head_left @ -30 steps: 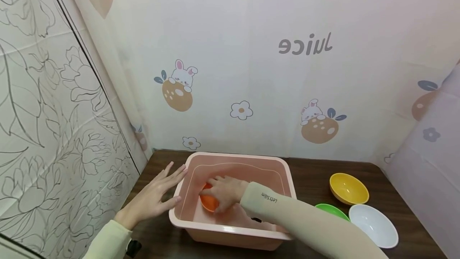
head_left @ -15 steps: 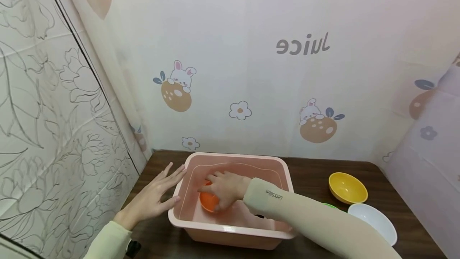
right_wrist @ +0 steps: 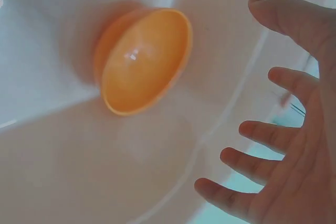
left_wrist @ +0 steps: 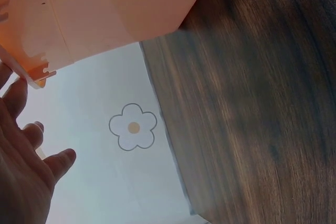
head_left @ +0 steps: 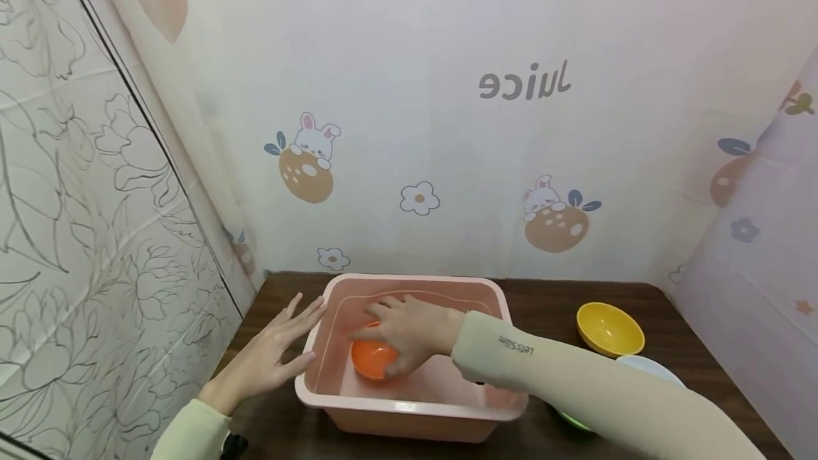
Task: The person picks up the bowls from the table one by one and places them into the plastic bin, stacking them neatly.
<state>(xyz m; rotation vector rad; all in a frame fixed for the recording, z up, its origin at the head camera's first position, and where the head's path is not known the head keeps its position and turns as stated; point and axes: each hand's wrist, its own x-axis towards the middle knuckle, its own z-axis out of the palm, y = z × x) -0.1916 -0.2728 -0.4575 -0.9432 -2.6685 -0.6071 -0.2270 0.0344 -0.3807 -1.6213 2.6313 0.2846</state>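
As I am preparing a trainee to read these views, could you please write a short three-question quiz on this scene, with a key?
1. True or false: the right grip is closed around the orange bowl.
2. Fill in: the orange bowl sits inside the ____.
3. Besides the orange bowl, which bowl does the right sleeve leave uncovered in the head view?

Key: 1 false, the fingers are spread, clear of the bowl; 2 pink tub; 3 the yellow bowl.

head view facing forward and down, close wrist views, all sharing tub (head_left: 409,424)
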